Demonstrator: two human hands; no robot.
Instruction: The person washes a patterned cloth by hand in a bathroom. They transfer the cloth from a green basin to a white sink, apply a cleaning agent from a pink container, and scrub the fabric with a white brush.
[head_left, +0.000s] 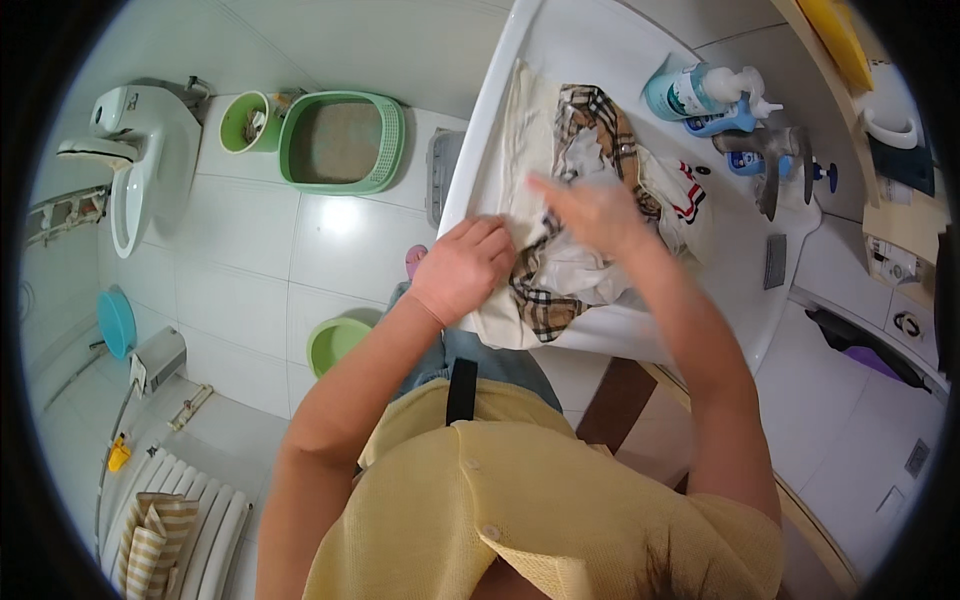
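Note:
A wet cream garment (523, 120) with brown checked fabric (551, 311) is spread in the white washbasin (720, 289). Part of it hangs over the basin's front rim. My left hand (469, 262) has its fingers curled onto the cream cloth at the left front rim, holding it there. Above the middle of the garment is my right hand (592, 214), blurred by motion, with a finger pointing left. Whether cloth lies in its grip is hidden. White cloth with a red and navy striped edge (694, 196) lies bunched to its right.
Behind the garment, a blue pump bottle (679, 94) and other bottles stand near the metal faucet (772, 157). A grey rectangular pad (775, 261) lies on the basin's right side. On the floor to the left are a green litter tray (390, 142), a green bin (232, 127) and a green basin (335, 345).

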